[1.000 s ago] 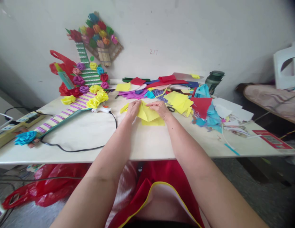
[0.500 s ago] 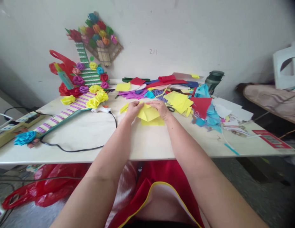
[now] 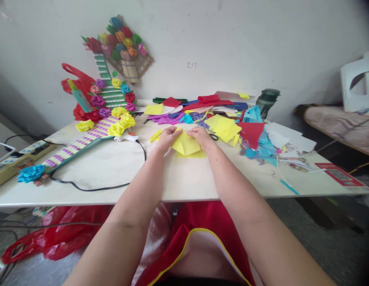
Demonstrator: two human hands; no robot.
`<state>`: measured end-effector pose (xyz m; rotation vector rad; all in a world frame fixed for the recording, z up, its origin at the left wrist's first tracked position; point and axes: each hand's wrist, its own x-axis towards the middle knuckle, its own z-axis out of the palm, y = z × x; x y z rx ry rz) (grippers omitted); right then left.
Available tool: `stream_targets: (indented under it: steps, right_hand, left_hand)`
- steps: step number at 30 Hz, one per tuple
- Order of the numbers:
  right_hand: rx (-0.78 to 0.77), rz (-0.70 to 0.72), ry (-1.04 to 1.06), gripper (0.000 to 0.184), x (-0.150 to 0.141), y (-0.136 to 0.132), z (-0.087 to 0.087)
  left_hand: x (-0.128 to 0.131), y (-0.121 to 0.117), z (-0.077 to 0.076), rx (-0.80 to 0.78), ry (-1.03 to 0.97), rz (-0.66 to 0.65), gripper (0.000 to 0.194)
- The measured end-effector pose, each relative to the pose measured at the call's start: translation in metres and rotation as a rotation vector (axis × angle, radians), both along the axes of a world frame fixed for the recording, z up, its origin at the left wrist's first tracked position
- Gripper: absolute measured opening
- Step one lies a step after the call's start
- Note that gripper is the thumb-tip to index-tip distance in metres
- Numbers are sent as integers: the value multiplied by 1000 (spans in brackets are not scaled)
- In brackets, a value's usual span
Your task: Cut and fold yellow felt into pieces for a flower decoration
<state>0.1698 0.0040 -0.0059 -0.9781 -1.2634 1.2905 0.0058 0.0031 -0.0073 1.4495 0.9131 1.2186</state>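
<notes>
Both my hands hold one creased yellow sheet (image 3: 187, 143), paper or thin felt, over the table's middle. My left hand (image 3: 169, 138) pinches its upper left side, and my right hand (image 3: 200, 137) pinches its upper right side. Under it, another yellow piece (image 3: 199, 153) lies on the table. A folded yellow strip (image 3: 155, 136) pokes out left of my left hand. Just right of my right hand are black scissor handles (image 3: 213, 137), partly covered, and a stack of yellow sheets (image 3: 224, 128).
On the white table (image 3: 184, 182), a white glue gun (image 3: 126, 138) trails a black cord leftward. A flower-decorated guitar shape (image 3: 83, 139) stands at left. Coloured sheets (image 3: 208, 104) pile up at the back. Blue scraps (image 3: 266, 143) and a dark green bottle (image 3: 268, 102) are at right.
The held yellow sheet has tilted, its lower edge dropping over more of the piece beneath. My right fingers have drawn together into a tighter pinch near its top edge.
</notes>
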Motion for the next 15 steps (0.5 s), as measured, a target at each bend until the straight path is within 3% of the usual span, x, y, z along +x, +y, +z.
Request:
stream_targets:
  steps: [15]
  right_hand:
    - [169,-39,-158,25,1,4,-3]
  left_hand:
    - [0,-1,2,-29,-59,0,43]
